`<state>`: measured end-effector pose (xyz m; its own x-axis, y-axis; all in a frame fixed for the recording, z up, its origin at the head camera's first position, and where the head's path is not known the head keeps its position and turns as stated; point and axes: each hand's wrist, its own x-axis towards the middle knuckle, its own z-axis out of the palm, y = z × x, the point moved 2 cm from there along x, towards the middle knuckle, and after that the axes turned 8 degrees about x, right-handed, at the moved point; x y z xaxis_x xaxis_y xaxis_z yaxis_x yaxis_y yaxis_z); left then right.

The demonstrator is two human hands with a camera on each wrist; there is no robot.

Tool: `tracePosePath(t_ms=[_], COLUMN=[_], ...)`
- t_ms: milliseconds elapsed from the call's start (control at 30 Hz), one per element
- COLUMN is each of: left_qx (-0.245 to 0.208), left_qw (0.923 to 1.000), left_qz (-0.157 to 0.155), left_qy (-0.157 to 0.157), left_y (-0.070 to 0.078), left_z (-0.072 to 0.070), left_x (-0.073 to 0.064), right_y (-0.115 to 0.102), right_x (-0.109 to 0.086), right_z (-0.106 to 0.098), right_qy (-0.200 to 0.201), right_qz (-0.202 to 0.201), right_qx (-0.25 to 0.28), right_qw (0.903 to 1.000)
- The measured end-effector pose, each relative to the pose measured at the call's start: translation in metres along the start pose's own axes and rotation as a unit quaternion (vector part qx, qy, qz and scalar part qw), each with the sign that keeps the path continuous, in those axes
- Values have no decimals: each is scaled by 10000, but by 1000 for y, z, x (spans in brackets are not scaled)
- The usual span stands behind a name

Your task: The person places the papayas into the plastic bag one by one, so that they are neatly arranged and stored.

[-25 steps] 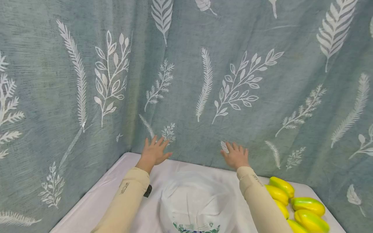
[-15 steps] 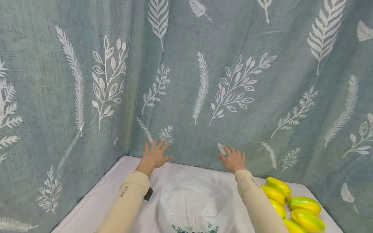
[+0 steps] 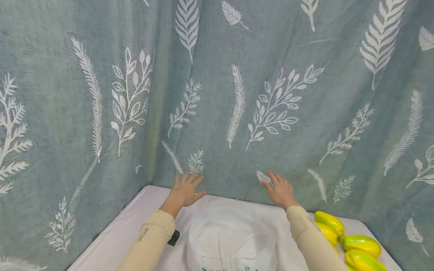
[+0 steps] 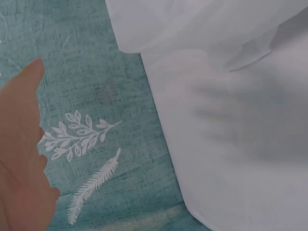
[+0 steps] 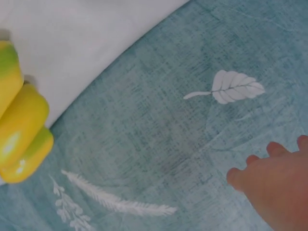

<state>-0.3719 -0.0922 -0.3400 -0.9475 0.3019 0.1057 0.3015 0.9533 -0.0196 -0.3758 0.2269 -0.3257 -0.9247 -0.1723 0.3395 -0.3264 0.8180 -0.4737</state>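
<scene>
left hand and right hand both up past the far table edge, in front of blue-green leaf-pattern curtain, well apart from each other. left fingers straight and fanned, thumb out toward the right. right fingers straight, closer together, thumb off to the left. can't tell if either hand touches the curtain.

translucent white plastic bag on white table, between the two beige sleeves, nearer the person than the hands. rounded far edge points at the curtain, green print faces the person. near end cut off by frame, so long axis can't be told.

yellow-green fruits bunched at right of table, beside the right sleeve, some partly behind it. visible ones longish, long axes slant left to right, right ends lower. small black object just beside left sleeve.
</scene>
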Motion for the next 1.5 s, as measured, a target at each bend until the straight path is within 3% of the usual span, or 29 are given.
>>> tracePosePath(t_ms=[133,233,367,500,733,833,967,1067,1333,1400,1500], left_qx=[-265,-585,-819,-1240,-1852,-2209,-2590,-2713,-2968,-3028,-3148], left_qw=[9995,9976,9951,9892,9762,9681,9587,9558,9510,9498,9466], left_qz=[170,354,561,778,1128,1184,1154,1114,794,692,586], left_qy=[94,92,35,62,91,-65,-224,-219,-340,-383,-369], left_y=[1,3,6,9,13,14,13,13,15,15,14], left_z=[1,2,9,18,34,43,54,61,73,76,79], left_x=[2,2,-2,-6,-13,-15,-16,-18,-22,-23,-26], right_y=[0,5,16,29,48,54,62,66,78,78,77], right_x=[-2,-7,-15,-26,-50,-62,-80,-90,-111,-114,-118], right_z=[-4,-6,-1,4,5,6,6,6,8,8,9], right_qy=[301,206,-12,35,93,24,3,3,-166,-167,-131], right_qz=[-464,-478,-242,74,774,1003,1219,1312,1686,1815,2027], right_qx=[552,942,1280,1699,2449,2980,3771,4200,4536,4692,5036], right_qw=[9969,9942,9915,9854,9664,9493,9181,8980,8749,8641,8397])
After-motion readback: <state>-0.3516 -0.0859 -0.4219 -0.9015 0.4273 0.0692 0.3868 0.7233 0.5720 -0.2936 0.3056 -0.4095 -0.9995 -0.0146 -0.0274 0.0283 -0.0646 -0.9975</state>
